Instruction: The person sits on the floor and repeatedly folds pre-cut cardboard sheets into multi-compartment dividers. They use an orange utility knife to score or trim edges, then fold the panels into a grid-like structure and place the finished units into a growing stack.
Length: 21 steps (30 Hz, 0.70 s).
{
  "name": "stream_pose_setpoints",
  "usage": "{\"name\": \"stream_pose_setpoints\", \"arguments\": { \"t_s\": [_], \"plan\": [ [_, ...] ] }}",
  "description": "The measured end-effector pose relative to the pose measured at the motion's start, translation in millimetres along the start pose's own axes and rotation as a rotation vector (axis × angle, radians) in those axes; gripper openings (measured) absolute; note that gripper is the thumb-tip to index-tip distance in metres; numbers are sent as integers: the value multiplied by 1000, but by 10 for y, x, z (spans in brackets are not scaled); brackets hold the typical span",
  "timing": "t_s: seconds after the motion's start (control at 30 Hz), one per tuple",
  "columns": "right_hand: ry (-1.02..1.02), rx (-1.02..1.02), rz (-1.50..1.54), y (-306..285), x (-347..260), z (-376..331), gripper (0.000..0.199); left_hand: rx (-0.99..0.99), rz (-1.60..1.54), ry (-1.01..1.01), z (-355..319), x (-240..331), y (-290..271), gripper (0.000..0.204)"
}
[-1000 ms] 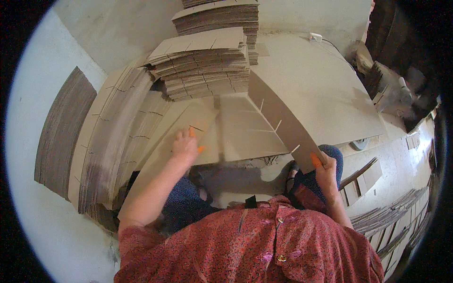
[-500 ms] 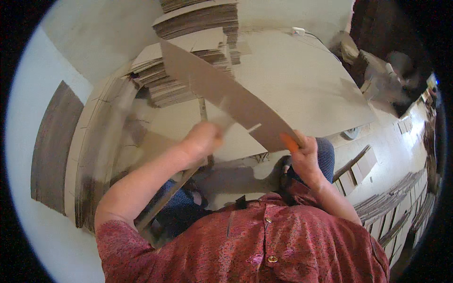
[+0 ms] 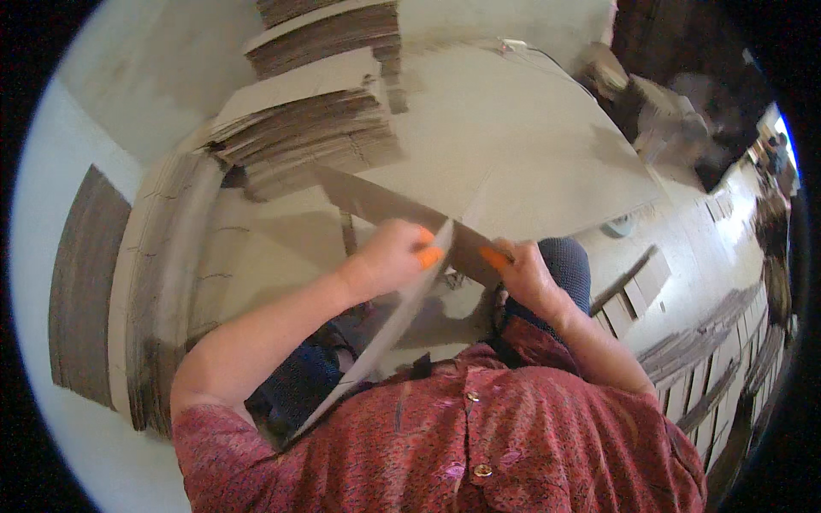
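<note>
Both hands are gripping one cardboard sheet (image 3: 385,205) held up in front of the chest: the left hand (image 3: 389,255) is pinching its near edge, the right hand (image 3: 522,272) is clamping it just beside, the two close together (orange tips are showing on the fingers). The sheet's long axis is running from upper left, toward the cardboard stack (image 3: 308,141), down to the right hand, with a flap hanging toward the lap. The left hand is sitting nearer the stack. Open room is lying over the big flat board (image 3: 530,145) ahead.
</note>
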State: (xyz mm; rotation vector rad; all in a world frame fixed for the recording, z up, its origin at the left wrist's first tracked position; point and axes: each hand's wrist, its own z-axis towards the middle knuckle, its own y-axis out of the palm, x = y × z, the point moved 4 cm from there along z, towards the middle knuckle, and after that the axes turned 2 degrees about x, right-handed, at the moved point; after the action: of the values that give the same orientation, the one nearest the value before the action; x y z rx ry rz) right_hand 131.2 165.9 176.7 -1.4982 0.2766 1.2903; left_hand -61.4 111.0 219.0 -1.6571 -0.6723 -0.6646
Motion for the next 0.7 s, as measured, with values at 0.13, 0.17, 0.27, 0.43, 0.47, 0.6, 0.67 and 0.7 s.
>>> {"name": "stream_pose_setpoints", "arguments": {
  "t_s": [0.13, 0.17, 0.27, 0.43, 0.47, 0.6, 0.67, 0.7],
  "plan": [
    [-24, -54, -22, 79, 196, -55, 20, 160, 156, 156, -112, -200, -218, 29],
    [-58, -15, 53, 14, 103, -66, 24, 258, 252, 128, -144, -237, -366, 34],
    [-220, 100, -39, -132, -213, 36, 34, 680, 564, 178, -366, -730, -1030, 36],
    [-524, 126, -374, -59, -526, 242, 39, 1010, 1145, -341, -1105, -1482, -2461, 58],
    [-550, 123, -406, 5, -520, 271, 38, 1120, 1209, -423, -1316, -1646, -2664, 63],
    [-508, 70, -556, 138, -510, 336, 33, 946, 1208, -866, -1716, -1797, -3060, 64],
    [-340, -43, -557, 171, -501, 382, 29, 875, 954, -911, -1866, -2098, -3208, 59],
    [-249, -94, -561, 172, -484, 388, 27, 830, 955, -903, -1845, -2137, -3223, 53]
  ]
}}
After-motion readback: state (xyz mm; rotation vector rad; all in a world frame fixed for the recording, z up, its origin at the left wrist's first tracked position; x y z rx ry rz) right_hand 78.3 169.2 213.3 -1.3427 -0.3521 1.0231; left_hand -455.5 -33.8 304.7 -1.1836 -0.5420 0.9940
